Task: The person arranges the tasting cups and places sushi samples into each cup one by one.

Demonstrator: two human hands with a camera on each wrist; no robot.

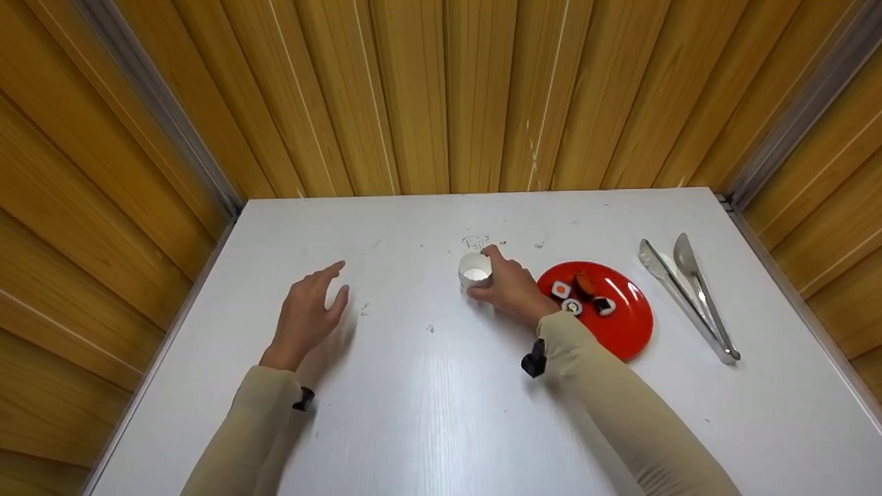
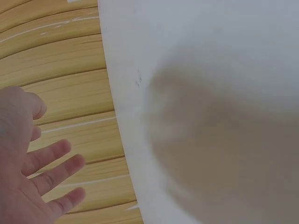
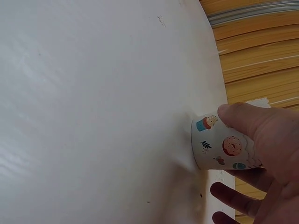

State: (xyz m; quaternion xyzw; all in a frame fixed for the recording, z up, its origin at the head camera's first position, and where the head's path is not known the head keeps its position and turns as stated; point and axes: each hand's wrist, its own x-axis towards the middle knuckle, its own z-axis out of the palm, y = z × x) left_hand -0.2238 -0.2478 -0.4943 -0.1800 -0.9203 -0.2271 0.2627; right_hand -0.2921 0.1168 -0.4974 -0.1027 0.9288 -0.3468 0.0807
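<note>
A white paper cup (image 1: 475, 265), open end up, is at the middle of the table with my right hand (image 1: 508, 284) gripping its side. In the right wrist view, the thumb lies along the cup (image 3: 219, 144), whose wall is printed with a cupcake, a donut and leaves. My left hand (image 1: 306, 311) hovers over the table's left part, fingers relaxed and apart, holding nothing. The left wrist view shows the same hand (image 2: 37, 163) with its fingers spread and its shadow on the white surface.
A red plate (image 1: 630, 337) beside my right forearm bears several toy sushi pieces (image 1: 585, 284). Metal tongs (image 1: 689, 303) lie farther right on the white table (image 1: 413, 399). Wood-patterned panels (image 1: 413, 96) stand behind the table and at both sides.
</note>
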